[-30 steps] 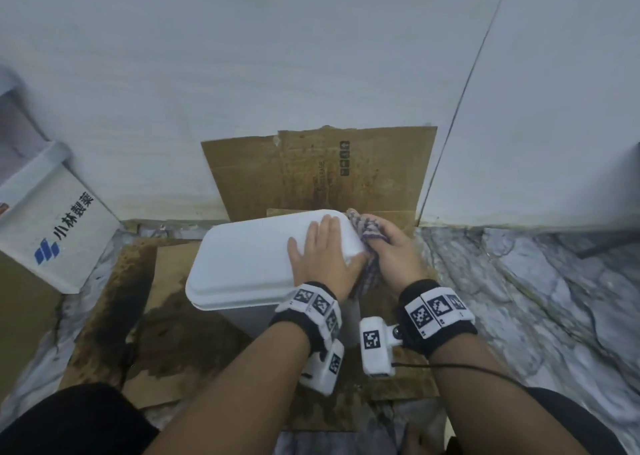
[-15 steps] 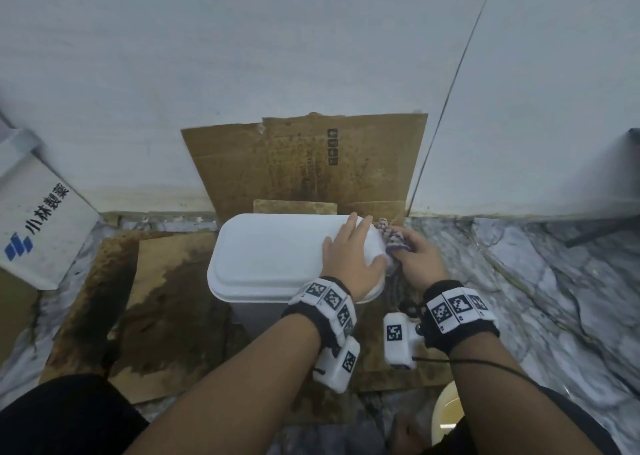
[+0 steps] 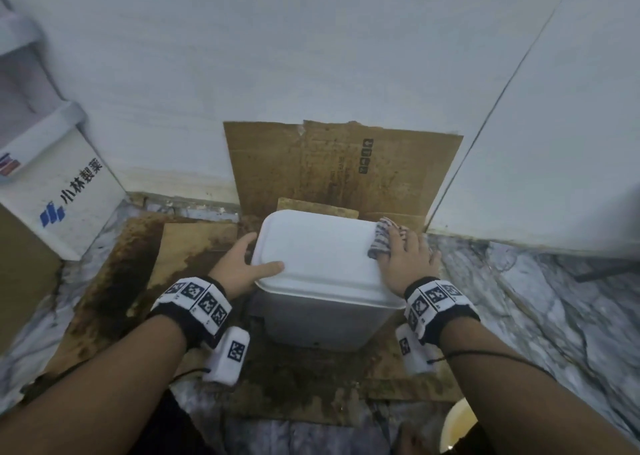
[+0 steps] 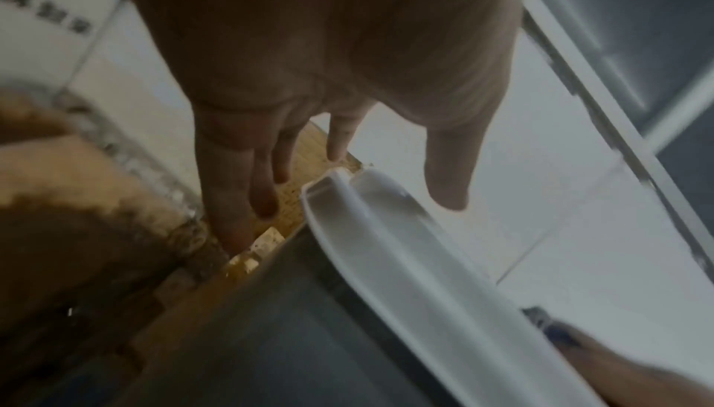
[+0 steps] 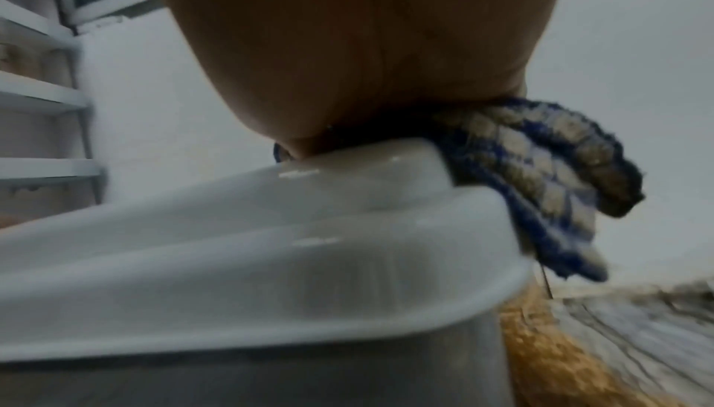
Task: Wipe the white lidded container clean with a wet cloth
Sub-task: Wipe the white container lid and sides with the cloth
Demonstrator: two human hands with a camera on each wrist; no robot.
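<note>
Left hand (image 3: 242,267), fingers straight and spread, set against the left edge of the white plastic container lid (image 3: 318,250), its thumb lying across the lid's near left corner and the remaining fingers extending down past the rim, as the left wrist view shows (image 4: 309,77); the hand braces rather than grasps; right hand (image 3: 408,264), laid flat on the lid's far right corner, pressing down a blue-and-white checked woven cloth (image 3: 382,236), whose folds bunch out beyond the fingers and hang over the rim in the right wrist view (image 5: 540,175); whether the fingers curl into the cloth cannot be told, for the palm (image 5: 359,47) hides them; both wrists carry black bands with white coded marker tiles (image 3: 197,299); the white rectangular lidded container (image 3: 322,319) stands upright, lid closed, between the two hands, on a flattened sheet of brown, darkly stained cardboard (image 3: 114,281) spread on the grey-veined marble floor (image 3: 554,316); a second stained cardboard panel (image 3: 339,167) leans upright against the pale wall (image 3: 311,56) just behind the container; at far left, a white box printed with blue and black characters (image 3: 65,195); at the lower right edge, the rim of a pale round vessel (image 3: 457,427), only partly in view.
</note>
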